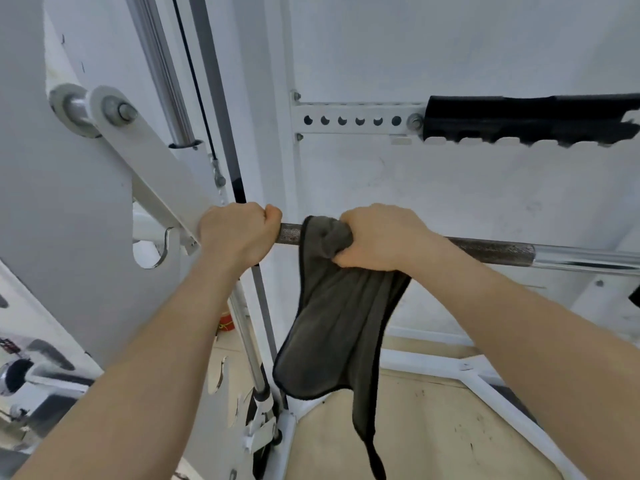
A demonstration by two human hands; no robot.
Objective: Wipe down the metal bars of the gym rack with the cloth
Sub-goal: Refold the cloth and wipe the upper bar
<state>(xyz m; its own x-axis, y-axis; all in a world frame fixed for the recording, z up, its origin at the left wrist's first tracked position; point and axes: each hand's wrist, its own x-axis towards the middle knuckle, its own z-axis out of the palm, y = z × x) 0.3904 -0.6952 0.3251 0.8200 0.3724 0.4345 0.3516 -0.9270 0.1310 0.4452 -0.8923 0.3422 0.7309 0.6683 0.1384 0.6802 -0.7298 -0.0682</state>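
Our left hand (237,233): clenched around bar (491,250) near its left end, beside white rack arm (152,188).
Our right hand (377,237): grasping grey cloth (332,323), bunched over bar, just right of left hand; short bare knurled stretch between them.
Cloth: pressed onto bar under our right palm; remainder hangs below hand.
Bar: horizontal.

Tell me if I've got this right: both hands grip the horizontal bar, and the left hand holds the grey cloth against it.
Not quite: in the head view the right hand, not the left, holds the grey cloth against the bar. The left hand grips the bare bar beside it.
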